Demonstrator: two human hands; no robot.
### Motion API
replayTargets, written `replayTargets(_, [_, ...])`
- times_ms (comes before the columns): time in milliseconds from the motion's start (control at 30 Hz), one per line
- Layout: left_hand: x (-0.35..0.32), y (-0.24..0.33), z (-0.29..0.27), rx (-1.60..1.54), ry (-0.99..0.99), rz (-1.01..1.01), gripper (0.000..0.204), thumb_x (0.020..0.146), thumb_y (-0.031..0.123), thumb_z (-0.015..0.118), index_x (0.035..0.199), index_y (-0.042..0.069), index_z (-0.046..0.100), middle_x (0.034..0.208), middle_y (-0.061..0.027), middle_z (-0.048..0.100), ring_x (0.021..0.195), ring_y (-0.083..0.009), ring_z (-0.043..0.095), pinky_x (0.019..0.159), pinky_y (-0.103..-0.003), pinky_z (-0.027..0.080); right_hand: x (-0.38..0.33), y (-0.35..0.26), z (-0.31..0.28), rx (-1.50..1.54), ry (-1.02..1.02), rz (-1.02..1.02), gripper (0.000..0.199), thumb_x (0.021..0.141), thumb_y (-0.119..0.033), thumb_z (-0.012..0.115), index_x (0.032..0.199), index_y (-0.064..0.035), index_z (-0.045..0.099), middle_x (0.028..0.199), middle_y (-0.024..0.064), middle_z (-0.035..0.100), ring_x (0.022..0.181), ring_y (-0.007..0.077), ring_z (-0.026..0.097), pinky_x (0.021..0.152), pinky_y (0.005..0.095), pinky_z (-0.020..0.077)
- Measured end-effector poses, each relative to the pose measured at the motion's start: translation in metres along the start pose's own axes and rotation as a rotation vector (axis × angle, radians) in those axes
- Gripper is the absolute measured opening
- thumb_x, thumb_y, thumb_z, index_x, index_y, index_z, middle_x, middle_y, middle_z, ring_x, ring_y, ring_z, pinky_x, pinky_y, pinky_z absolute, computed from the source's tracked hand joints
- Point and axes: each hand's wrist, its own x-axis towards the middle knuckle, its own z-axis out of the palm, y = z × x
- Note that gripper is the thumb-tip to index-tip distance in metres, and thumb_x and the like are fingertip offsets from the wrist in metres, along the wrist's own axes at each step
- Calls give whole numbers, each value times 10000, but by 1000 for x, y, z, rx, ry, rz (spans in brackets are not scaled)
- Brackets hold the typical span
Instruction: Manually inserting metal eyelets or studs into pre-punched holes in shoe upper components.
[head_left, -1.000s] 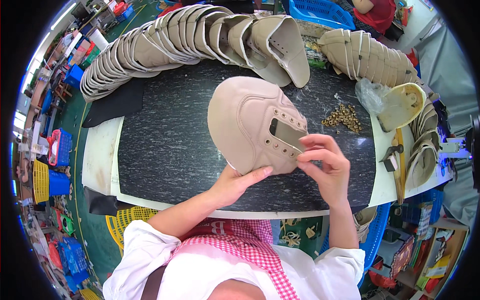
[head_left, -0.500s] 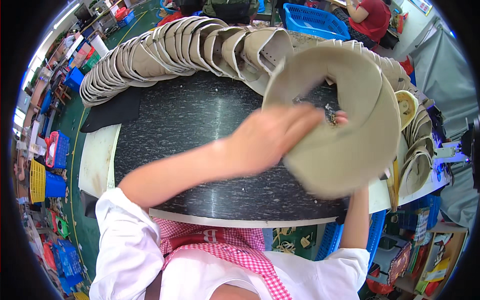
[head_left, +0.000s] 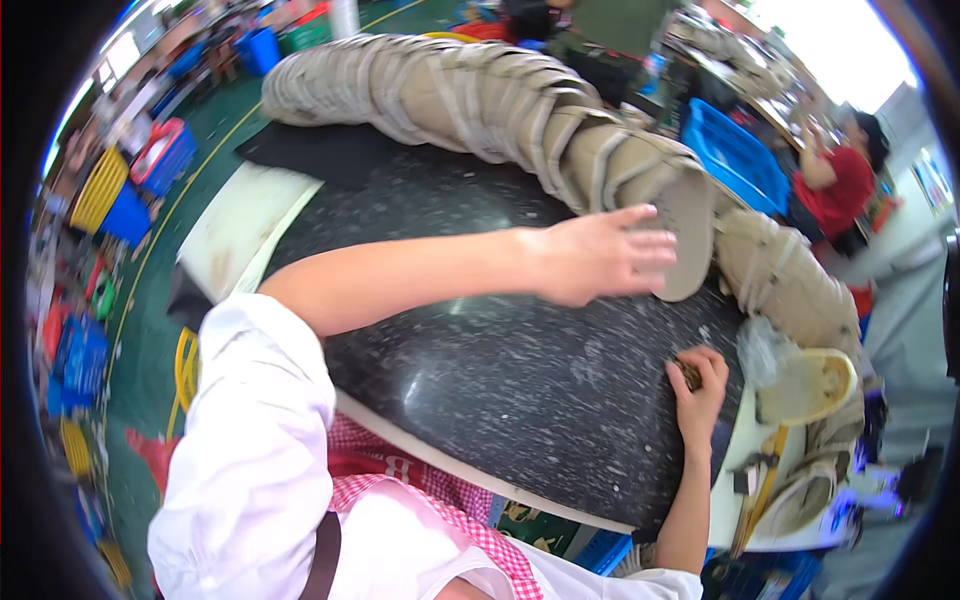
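Observation:
My left hand (head_left: 600,258) is stretched out over the dark table with its fingers spread, holding nothing. Its fingertips overlap the front beige cap-like piece (head_left: 688,240), which has small holes and ends a long nested row (head_left: 450,95); whether they touch it I cannot tell. Closer to the table's right edge, my right hand (head_left: 703,392) has its fingers curled around small brass-coloured bits (head_left: 690,375), partly hidden and too small to name exactly.
Along the right side runs another row of beige pieces (head_left: 780,265). A yellow-rimmed container (head_left: 815,388), a clear plastic bag (head_left: 765,352) and a yellow-handled tool (head_left: 762,485) lie there. Beyond stands a blue basket (head_left: 735,160), beside a seated person in red (head_left: 845,185).
The beige piece held up between my hands now stands at the front of the row. My left hand has let go of it; my right hand has lowered to the table. The view has turned.

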Motion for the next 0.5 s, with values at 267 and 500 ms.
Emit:
replayTargets(267, [-336,124,-151,475,223,-1168,273,751,-15,555,1004,74,606,1112,-80,572,1049,-258,524,920,-392,376,11,4,30,14,-162,-205,76,748,1,618,775,-14,548,808,69,502,722,180,495,636,274,414])
replayTargets(500, [-559,453,-117,796,110,-2329,173,743,81,573,907,75,629,974,-146,603,935,-314,554,828,-389,432,47,-131,186,148,-516,-680,279,740,-74,654,927,5,464,954,107,454,856,220,461,732,317,396])
